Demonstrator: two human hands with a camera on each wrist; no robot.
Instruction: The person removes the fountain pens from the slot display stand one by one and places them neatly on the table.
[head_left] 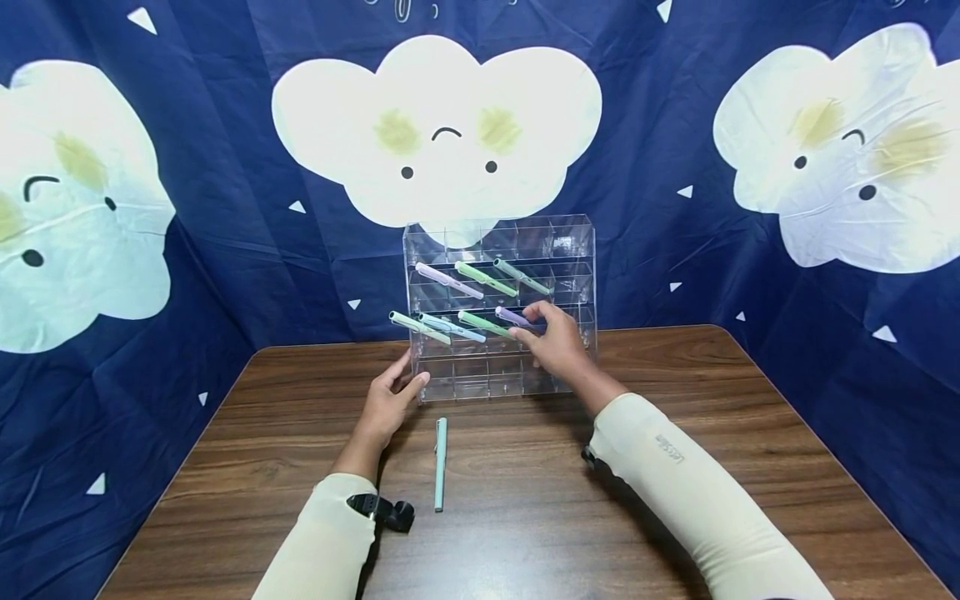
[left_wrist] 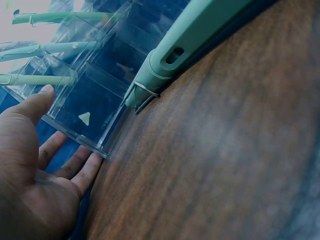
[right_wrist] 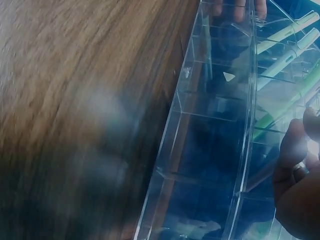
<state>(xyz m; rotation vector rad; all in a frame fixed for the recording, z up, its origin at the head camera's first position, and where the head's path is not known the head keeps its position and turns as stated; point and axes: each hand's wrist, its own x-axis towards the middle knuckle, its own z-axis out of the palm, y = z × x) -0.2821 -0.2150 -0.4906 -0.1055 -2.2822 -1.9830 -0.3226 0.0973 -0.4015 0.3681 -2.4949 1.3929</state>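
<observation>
A clear acrylic pen rack (head_left: 472,387) with stepped rows of compartments stands at the back of the table. My right hand (head_left: 558,340) pinches a purple pen (head_left: 510,316) at the third row from the top, its cap end pointing up and left. At the rack's lower left corner, my left hand (head_left: 386,407) rests with fairly straight fingers along the side and the thumb by the front. Beside that corner a mint-green pen (head_left: 440,465) lies on the table; the left wrist view shows its capped end (left_wrist: 185,45) up close.
Lilac (head_left: 448,281), green (head_left: 486,278) and grey-green (head_left: 522,276) pens lean in the second row. Pale green (head_left: 418,327), light blue (head_left: 452,327) and green (head_left: 483,323) pens lean in the third. Behind the wooden table (head_left: 525,508) hangs a blue curtain (head_left: 225,250) with clouds.
</observation>
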